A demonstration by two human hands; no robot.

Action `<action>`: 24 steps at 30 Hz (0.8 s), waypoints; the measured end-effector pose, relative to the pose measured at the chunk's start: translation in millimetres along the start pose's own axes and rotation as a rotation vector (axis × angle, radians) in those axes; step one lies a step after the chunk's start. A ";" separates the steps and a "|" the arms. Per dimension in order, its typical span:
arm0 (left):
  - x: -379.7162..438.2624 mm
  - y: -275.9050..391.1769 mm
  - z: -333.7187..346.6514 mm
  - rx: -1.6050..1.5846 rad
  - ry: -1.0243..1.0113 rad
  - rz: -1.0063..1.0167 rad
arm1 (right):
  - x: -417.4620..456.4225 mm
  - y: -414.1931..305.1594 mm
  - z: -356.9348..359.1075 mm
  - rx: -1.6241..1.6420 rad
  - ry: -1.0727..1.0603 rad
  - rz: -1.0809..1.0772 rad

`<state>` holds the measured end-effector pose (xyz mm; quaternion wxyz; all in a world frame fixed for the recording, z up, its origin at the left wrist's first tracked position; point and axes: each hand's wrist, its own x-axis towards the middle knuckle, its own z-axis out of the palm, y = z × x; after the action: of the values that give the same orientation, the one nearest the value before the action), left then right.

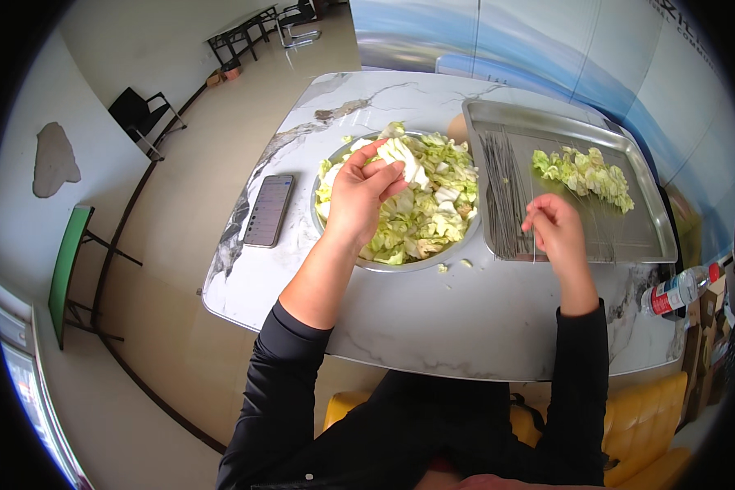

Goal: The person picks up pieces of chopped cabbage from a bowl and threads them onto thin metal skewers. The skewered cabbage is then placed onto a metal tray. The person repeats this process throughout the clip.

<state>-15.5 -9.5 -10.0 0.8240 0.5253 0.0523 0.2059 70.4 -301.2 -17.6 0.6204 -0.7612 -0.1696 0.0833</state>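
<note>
Above a round metal bowl heaped with torn cabbage leaves, my left hand pinches a pale piece of cabbage between thumb and fingers. My right hand grips a thin metal skewer, held roughly upright over the near edge of a rectangular metal tray. In the tray's left part lies a bundle of bare skewers. Skewered cabbage rests in its right part, the thin skewer ends pointing towards me. The held skewer and the held leaf are apart.
A smartphone with a lit screen lies left of the bowl on the marble-patterned table. Small cabbage scraps sit in front of the bowl. A plastic water bottle lies at the right edge. Behind me is a yellow seat.
</note>
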 end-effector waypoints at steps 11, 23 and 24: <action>3.9 19.3 -7.5 -0.101 0.170 0.020 | -60.5 -0.1 59.3 -0.270 -0.270 -0.325; 8.9 19.1 -13.8 -0.177 0.150 0.042 | -61.5 7.0 58.5 -0.290 -0.318 -0.372; 10.2 19.5 -16.9 -0.170 0.144 0.039 | -61.7 7.1 58.8 -0.296 -0.304 -0.371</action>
<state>-16.8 15.8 1.1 0.8555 0.4384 0.0836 0.2627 -5.7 -270.9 -42.4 0.4747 -0.7782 -0.4074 0.0559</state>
